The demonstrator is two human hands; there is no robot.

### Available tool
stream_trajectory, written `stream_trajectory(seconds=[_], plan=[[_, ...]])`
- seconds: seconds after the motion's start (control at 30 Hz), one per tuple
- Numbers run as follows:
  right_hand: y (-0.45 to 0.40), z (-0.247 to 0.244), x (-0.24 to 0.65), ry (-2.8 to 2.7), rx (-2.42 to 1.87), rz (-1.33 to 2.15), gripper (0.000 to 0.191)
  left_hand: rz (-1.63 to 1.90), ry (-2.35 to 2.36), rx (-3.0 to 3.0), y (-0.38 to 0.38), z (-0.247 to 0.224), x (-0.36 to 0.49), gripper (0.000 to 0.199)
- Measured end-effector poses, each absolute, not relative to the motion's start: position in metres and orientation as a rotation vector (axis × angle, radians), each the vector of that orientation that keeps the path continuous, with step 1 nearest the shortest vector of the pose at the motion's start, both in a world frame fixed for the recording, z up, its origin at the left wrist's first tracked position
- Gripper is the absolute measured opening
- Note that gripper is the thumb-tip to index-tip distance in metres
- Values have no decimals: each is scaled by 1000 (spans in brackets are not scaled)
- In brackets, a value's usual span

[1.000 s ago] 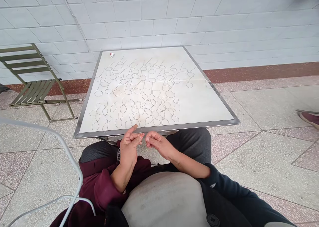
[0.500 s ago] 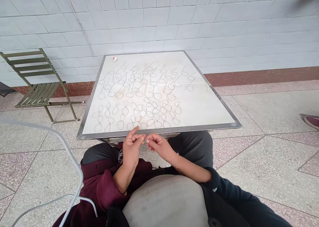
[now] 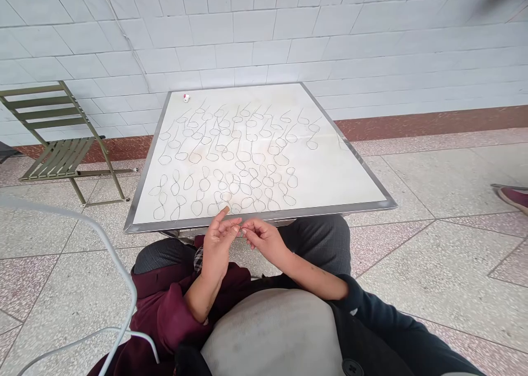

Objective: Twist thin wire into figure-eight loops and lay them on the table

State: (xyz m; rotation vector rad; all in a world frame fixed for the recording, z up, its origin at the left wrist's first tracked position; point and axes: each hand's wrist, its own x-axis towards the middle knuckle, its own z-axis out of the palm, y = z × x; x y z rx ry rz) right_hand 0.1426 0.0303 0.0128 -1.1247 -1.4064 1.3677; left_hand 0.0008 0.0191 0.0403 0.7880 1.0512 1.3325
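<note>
Just off the near edge of the white table [image 3: 330, 178], my left hand [image 3: 216, 243] and my right hand [image 3: 268, 240] meet fingertip to fingertip. Thumb and index finger are pinched together on each hand. Between them runs a very thin dark strand, which looks like wire [image 3: 241, 227]; most of it is hidden by the fingers. My left hand's other fingers are raised, one pointing toward the tabletop. Beyond the hands lie many thin wire loops [image 3: 234, 184]. Those nearer me are mostly twisted figure-eights; the farther ones are single loops with straight tails.
A small white and red object [image 3: 186, 98] sits at the table's far left corner. To the left stands a green folding chair [image 3: 61, 153]. A pale cable [image 3: 111, 244] curves through the left foreground. Behind the table is a tiled wall [image 3: 256, 29]. A shoe [image 3: 513, 196] shows at far right.
The view has shifted slightly. Both hands stay pinched together in nearly the same place, their fingertips a little closer. The loops on the table lie as before.
</note>
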Motion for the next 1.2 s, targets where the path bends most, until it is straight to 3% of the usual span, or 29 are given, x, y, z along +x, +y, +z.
stream_trajectory(seconds=[0.13,0.4,0.83,1.2], plan=[[32,12,147,-1427,-1133,1326,16,1344,1008,692,19,44,1,48],[29,21,148,-1470,-1166,1263,13,1336,1040,727,20,41,2,57],[28,25,150,-1508,-1131,1242,17,1340,1108,741,19,44,4,54],[32,30,151,-1329,-945,1508,21,1348,1057,753,20,42,5,55]])
